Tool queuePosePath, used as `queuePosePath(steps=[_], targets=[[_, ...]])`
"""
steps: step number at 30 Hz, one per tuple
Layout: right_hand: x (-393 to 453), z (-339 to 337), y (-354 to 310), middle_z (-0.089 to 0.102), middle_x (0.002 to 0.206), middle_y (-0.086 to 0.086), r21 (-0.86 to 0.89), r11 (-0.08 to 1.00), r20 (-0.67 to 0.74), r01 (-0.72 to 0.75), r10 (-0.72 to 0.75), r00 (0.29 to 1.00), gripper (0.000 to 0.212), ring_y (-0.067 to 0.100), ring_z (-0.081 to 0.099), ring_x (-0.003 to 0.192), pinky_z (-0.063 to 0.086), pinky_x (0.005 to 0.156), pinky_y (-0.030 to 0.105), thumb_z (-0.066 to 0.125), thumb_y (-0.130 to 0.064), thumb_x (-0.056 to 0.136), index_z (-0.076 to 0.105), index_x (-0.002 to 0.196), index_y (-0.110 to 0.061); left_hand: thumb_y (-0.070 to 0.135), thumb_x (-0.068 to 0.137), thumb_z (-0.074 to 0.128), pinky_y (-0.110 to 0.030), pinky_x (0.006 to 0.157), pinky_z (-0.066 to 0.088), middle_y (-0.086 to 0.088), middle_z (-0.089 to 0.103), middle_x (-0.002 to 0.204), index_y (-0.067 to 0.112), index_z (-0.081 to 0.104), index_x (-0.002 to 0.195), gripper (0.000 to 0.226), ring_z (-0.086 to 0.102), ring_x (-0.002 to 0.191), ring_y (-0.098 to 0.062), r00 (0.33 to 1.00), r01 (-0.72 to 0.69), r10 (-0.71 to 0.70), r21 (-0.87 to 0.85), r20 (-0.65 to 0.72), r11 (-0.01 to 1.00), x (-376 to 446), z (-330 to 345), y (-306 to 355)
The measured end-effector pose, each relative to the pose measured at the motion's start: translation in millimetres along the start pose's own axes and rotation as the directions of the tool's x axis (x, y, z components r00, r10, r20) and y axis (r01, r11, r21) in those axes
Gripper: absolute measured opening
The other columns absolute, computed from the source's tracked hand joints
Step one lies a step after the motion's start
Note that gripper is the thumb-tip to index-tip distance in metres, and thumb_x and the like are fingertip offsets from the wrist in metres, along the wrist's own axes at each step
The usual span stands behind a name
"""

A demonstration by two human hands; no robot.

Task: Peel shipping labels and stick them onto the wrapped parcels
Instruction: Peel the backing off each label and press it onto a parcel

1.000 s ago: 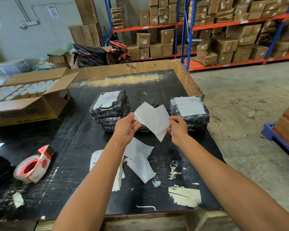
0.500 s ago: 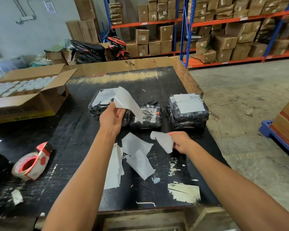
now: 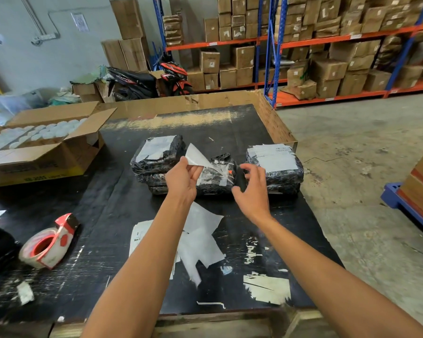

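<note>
Head view: the right hand (image 3: 250, 191), having dropped the backing paper, is reaching with an empty, spread grip toward the peeled label (image 3: 197, 156) that the left hand (image 3: 182, 179) is pinching above the unlabelled middle parcel (image 3: 215, 178), so sticking looks next. Labelled parcels (image 3: 275, 164) are crowding both sides; discarded backings (image 3: 200, 242) are littering the table (image 3: 122, 215) toward its near edge, a tape dispenser (image 3: 48, 242) near its left edge.

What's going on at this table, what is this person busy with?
A person is labelling black wrapped parcels on a dark table. The left hand pinches a peeled white label just above the middle parcel, which carries no label yet. The right hand is empty, fingers spread beside that parcel. The left parcel stack and the right parcel already carry labels. Backing sheets lie nearer the person.
</note>
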State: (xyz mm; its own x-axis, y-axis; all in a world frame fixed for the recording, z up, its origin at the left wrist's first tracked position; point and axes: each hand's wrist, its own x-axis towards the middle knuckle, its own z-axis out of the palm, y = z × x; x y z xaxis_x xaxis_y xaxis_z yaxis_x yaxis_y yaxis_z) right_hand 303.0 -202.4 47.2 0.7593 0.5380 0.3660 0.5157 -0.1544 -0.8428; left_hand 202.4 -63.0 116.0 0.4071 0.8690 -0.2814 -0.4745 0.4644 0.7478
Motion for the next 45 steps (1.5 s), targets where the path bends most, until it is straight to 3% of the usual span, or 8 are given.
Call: queuePosePath(steps=[5,9,15,21,25,31,36,45], targets=[[10.9,8.4,-16.0,0.048,0.118,-0.002,-0.3,0.913,0.064,0.277,-0.271,0.961,0.037,0.017,0.048,0.11,0.039,0.095,0.037,0.071,-0.033,0.084,0.052,0.115,-0.022,0.01,0.103,0.054,-0.033,0.075,0.063,-0.016,0.072,0.093,0.0,0.063,0.091,0.018,0.073,0.084,-0.023,1.0,0.006,-0.008,0.065,0.026,0.998,-10.8,13.6,-18.7],[20.1,-0.8,-16.9,0.058,0.101,-0.001,-0.178,0.966,0.002,0.187,-0.19,0.982,0.007,0.022,0.055,0.093,0.045,0.092,0.049,0.056,-0.011,0.098,0.053,0.099,-0.017,0.013,0.104,0.053,-0.035,0.073,0.064,-0.019,0.07,0.1,0.0,0.063,0.096,0.018,0.072,0.09,-0.029,0.996,0.037,-0.041,0.055,0.077,0.998,-24.2,20.6,-28.2],[28.7,-8.9,-13.9,0.06,0.101,0.001,0.028,0.999,-0.005,-0.025,0.025,1.0,0.011,0.019,0.054,0.091,0.039,0.072,0.03,0.053,-0.007,0.098,0.054,0.095,-0.018,0.067,0.096,0.041,-0.043,0.094,0.057,-0.018,0.072,0.11,0.004,0.067,0.113,0.07,0.07,0.102,-0.033,0.993,0.053,-0.064,0.119,0.095,0.991,-27.2,10.5,-43.8],[35.3,-22.9,4.3,0.065,0.109,0.004,0.352,0.84,0.345,-0.414,0.294,0.891,0.012,0.021,0.062,0.098,0.054,0.083,0.039,0.059,-0.014,0.099,0.056,0.094,-0.024,0.008,0.094,0.065,-0.022,0.061,0.055,-0.007,0.072,0.085,0.004,0.07,0.095,0.006,0.064,0.071,-0.015,0.998,-0.066,0.054,0.563,0.037,0.824,-22.6,0.5,-49.4],[37.5,-21.3,12.2,0.067,0.114,0.009,0.364,0.791,0.413,-0.492,0.336,0.846,0.01,0.025,0.066,0.103,0.056,0.089,0.043,0.06,-0.015,0.1,0.056,0.096,-0.023,-0.005,0.09,0.067,-0.016,0.05,0.05,-0.005,0.073,0.077,0.005,0.069,0.081,0.013,0.063,0.062,-0.012,0.993,-0.116,0.109,0.589,0.048,0.799,-25.9,-5.7,-53.4],[41.7,4.2,22.1,0.07,0.108,0.0,0.314,0.814,0.268,-0.489,0.418,0.868,0.008,0.02,0.065,0.102,0.056,0.089,0.04,0.063,-0.022,0.098,0.067,0.105,-0.018,0.005,0.094,0.066,-0.042,0.081,0.059,-0.015,0.073,0.1,0.003,0.07,0.094,0.005,0.067,0.088,-0.026,0.972,-0.155,0.233,0.68,-0.024,0.716,-5.0,-13.5,-56.6],[54.2,28.5,23.4,0.066,0.089,-0.011,0.268,0.857,0.156,-0.441,0.413,0.897,0.004,0.002,0.059,0.081,0.042,0.063,0.016,0.069,-0.021,0.095,0.069,0.098,-0.023,0.01,0.095,0.066,-0.034,0.072,0.056,-0.008,0.073,0.091,0.01,0.071,0.087,0.009,0.067,0.084,-0.022,0.955,-0.209,0.292,0.795,0.042,0.569,29.6,-12.6,-39.0],[96.0,63.2,23.9,0.054,0.087,-0.01,0.183,0.848,0.064,-0.497,0.494,0.867,0.031,0.011,0.052,0.081,0.04,0.065,0.025,0.07,-0.018,0.092,0.051,0.115,-0.025,0.001,0.094,0.053,-0.043,0.068,0.054,-0.025,0.072,0.088,0.001,0.068,0.075,0.024,0.068,0.085,-0.039,0.93,-0.282,0.293,0.94,0.22,0.19,96.0,6.0,-25.1]])
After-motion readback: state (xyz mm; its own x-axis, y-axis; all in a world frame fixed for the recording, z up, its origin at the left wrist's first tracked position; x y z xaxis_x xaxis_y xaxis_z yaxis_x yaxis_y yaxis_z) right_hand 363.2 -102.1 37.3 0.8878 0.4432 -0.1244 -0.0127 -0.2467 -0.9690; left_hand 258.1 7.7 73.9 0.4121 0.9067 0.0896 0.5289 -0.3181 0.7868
